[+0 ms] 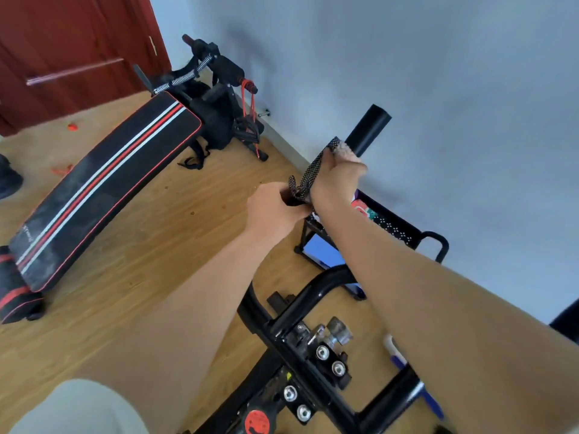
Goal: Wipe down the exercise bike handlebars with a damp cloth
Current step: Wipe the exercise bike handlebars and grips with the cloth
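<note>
Wooden floor (156,230), hands (275,211) (336,180) clutching cloth (316,164), handlebar (371,126) partly hidden

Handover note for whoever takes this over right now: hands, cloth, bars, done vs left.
Right hand: grips the black-and-white patterned cloth, which is wrapped round the upright black handlebar grip.
Left hand: curled round the same bar just below. The cloth's tail hangs by its fingers.
Done: the cloth is on this grip. How much is already clean can't be told.
Left: the bare tip above the cloth, the curved black metal bar, and the near black handlebar tube at lower right.
</note>
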